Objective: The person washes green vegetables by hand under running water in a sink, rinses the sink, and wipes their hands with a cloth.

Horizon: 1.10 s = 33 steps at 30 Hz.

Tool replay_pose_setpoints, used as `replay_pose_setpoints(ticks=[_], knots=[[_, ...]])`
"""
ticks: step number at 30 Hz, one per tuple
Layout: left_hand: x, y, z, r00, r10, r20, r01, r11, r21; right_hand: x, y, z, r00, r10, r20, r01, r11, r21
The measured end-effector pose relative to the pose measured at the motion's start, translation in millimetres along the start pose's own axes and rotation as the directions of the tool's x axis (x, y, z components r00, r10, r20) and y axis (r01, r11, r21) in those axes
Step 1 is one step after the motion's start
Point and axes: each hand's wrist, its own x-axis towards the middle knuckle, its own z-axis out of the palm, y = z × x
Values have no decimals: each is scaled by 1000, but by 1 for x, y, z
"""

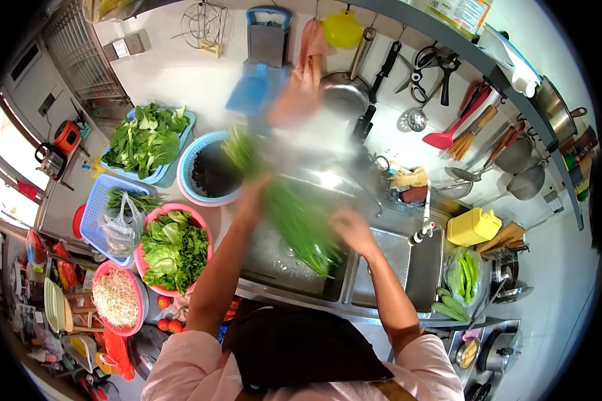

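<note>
A long bunch of green chives (294, 217), smeared by motion, slants over the left basin of the steel sink (264, 267). My left hand (251, 194) is closed around its upper part, with a paler end sticking out beyond the fist. Close to the right side of the leaves is my right hand (351, 228). Its fingers are blurred, and I cannot tell whether they touch the leaves. Water and small bits lie in the basin under the leaf tips.
Left of the sink stand a blue colander (188, 177) with dark contents, leafy greens (147, 140) in a blue basket, lettuce (174, 250) in a pink basin and bean sprouts (116, 297). A faucet (421, 234) and yellow container (473, 227) are at right. Utensils hang behind.
</note>
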Motion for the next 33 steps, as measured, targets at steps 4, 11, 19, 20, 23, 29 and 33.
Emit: replay_pose_setpoints(ticks=[4,11,19,20,23,29,33], knots=[[17,-57,-57,958,63,-280,-89,993,-83,-10,15,7,998,53,-38,-52,998,25],[-52,68,-50,984,117,-136,-167,873,-458,-24,56,-1,980,200,-20,-187,943,275],[0,178,-334,811,464,-356,-509,860,-41,-31,58,10,957,290,-16,-260,881,395],[-5,201,-347,786,502,-360,-556,830,-56,-29,53,14,954,300,-5,-273,874,403],[-22,262,-365,709,597,-376,-674,731,-110,-26,59,25,965,262,30,-253,889,382],[-101,333,-333,527,801,-282,-56,364,930,-33,53,36,922,386,19,-371,869,329],[-76,343,-474,643,597,-479,-135,704,697,-44,72,31,915,402,23,-399,897,189]])
